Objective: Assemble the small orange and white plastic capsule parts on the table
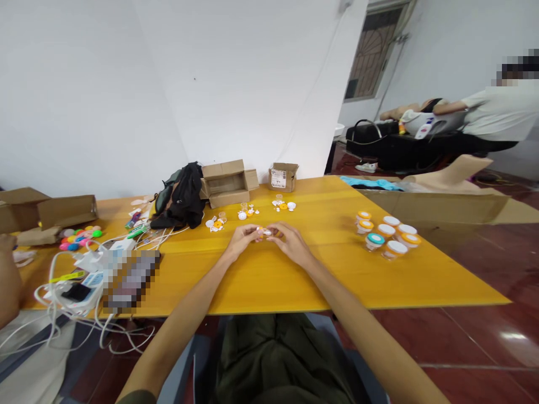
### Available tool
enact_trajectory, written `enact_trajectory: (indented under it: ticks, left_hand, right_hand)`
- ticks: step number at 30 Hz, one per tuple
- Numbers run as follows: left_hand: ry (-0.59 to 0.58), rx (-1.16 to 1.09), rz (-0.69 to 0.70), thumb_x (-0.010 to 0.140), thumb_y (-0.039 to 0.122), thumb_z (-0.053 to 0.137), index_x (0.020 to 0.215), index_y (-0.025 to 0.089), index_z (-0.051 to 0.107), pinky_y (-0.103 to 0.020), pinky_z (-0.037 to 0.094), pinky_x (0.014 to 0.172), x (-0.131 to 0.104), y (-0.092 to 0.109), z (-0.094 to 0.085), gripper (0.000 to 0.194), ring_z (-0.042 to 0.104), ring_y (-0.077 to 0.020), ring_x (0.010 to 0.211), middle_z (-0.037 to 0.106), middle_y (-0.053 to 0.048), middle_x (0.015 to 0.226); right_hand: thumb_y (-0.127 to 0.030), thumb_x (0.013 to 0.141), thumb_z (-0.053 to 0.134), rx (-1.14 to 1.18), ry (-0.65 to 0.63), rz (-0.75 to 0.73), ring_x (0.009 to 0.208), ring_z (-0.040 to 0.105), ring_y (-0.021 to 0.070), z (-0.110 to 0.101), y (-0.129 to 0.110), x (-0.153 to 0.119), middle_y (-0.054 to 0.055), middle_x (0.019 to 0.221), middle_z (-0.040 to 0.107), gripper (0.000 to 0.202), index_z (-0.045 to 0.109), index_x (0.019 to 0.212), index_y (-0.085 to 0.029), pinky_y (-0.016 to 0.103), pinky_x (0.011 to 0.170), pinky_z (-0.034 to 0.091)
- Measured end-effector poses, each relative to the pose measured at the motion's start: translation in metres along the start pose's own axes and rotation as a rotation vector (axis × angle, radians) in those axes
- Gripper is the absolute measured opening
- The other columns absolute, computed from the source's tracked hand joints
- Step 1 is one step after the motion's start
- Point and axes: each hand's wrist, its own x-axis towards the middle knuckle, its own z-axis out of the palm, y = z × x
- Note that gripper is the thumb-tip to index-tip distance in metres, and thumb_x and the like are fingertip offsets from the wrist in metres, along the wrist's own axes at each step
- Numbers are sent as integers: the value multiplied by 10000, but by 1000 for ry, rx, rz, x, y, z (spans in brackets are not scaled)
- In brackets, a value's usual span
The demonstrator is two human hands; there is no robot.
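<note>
My left hand (242,241) and my right hand (290,242) meet above the middle of the table, fingers closed round a small white and orange plastic part (265,232). Fingertips cover much of it, so its full shape is hidden. Just beyond my hands lie small heaps of white and orange plastic pieces (216,224), with more white pieces (242,215) and an orange ring (283,206) farther back. Clear cups stand among them. Over to the right is a group of small clear jars (396,249) with white and orange lids, one with a teal lid (375,239).
An open cardboard box (227,188), a smaller box (283,177) and a black backpack (181,196) line the wall side of the yellow table (269,286). At left lie a power strip with white cables (90,280) and a phone (133,280). Another person's arm (8,280) shows at far left.
</note>
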Motion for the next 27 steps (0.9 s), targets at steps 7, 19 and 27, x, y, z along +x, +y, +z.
enact_trajectory:
  ticks: [7, 19, 27]
  left_hand:
    - [-24, 21, 21, 611, 473, 804, 827, 147, 733, -263, 483, 678, 0, 0, -1, 397, 617, -145, 688, 722, -52, 777]
    - [-43, 32, 50, 580, 372, 841, 920, 163, 712, -336, 495, 868, 0, -1, -2, 419, 664, -207, 896, 738, -62, 913]
    - [-69, 32, 63, 593, 345, 838, 938, 169, 704, -332, 496, 867, 0, -2, -3, 410, 667, -200, 884, 731, -54, 905]
  right_hand:
    - [-337, 858, 603, -58, -27, 96, 734, 634, 190, 0, -5, 0, 48, 828, 699, 142, 673, 901, -221, 292, 664, 491]
    - [-452, 922, 431, -189, -145, 272, 606, 600, 194, -5, -13, 2, 27, 635, 662, 397, 625, 666, -219, 278, 591, 389]
    - [-568, 919, 346, -124, -162, 323, 575, 573, 178, -4, -12, 3, 12, 561, 608, 513, 547, 600, -220, 270, 593, 385]
